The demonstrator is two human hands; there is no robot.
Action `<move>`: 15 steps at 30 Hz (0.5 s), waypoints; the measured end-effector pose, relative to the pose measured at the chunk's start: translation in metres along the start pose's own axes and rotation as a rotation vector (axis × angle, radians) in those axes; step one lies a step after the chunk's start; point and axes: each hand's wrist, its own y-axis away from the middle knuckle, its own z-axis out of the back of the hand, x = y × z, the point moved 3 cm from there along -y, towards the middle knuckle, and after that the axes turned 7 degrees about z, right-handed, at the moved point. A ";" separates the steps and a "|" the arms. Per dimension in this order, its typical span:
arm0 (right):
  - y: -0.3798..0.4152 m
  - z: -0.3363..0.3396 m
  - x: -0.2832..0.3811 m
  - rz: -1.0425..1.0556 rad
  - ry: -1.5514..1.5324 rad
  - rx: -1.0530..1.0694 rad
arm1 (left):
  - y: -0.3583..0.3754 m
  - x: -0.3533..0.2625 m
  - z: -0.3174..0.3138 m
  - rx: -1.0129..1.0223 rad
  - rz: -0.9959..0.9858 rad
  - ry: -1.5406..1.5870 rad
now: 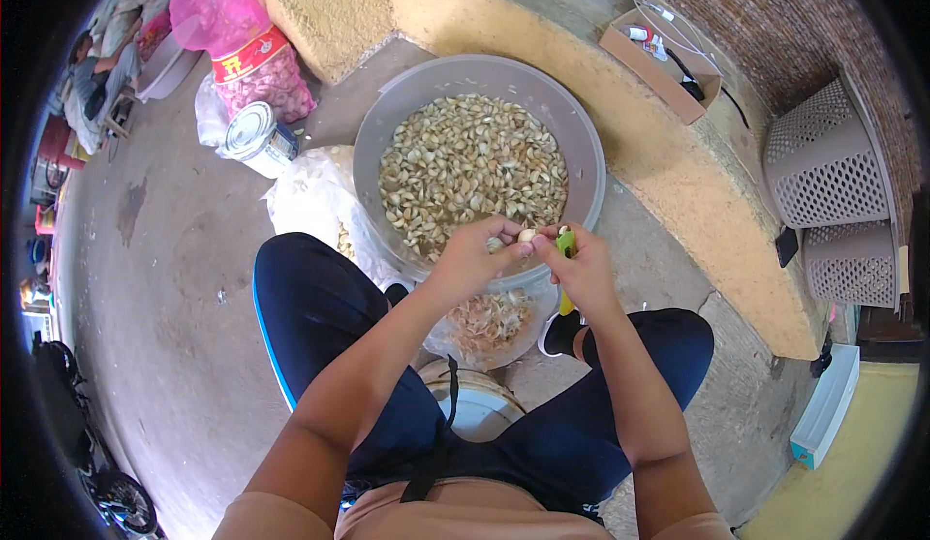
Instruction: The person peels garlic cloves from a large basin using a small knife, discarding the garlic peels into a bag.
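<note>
A large grey tub [573, 133] holds many garlic cloves [475, 157] in water. Over its near rim my left hand [475, 254] is closed on garlic cloves, one showing between the fingers. My right hand [578, 267] is closed round a green and yellow peeling tool [567, 243], its fingertips meeting those of my left hand at a pale clove [526, 236]. Below the hands, a clear bag [489, 327] of garlic skins lies between my feet. A white plastic bag [315, 191] with peeled cloves in it stands left of the tub.
At the upper left are a paint can [260, 138] and a pink mesh sack [266, 80]. Behind them a person [97, 75] sits. A yellow ledge [697, 201] curves along the right, bearing a cardboard box [668, 75] and perforated baskets [833, 172].
</note>
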 end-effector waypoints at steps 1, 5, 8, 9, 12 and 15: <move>0.000 0.000 -0.001 0.004 -0.002 -0.009 | -0.001 0.002 0.000 -0.010 -0.039 -0.020; 0.001 0.001 -0.001 0.100 0.079 -0.046 | -0.001 0.003 0.000 -0.100 -0.341 -0.206; -0.002 0.001 -0.009 0.145 0.205 -0.100 | -0.002 0.006 -0.001 -0.029 -0.201 -0.068; -0.003 0.001 -0.010 0.118 0.171 -0.108 | -0.001 0.005 -0.001 0.029 -0.058 0.056; -0.004 0.002 -0.007 0.007 0.094 -0.112 | -0.001 0.006 0.000 0.120 0.137 0.345; -0.004 0.004 -0.001 -0.130 0.120 -0.031 | 0.001 -0.001 0.006 0.155 0.201 0.535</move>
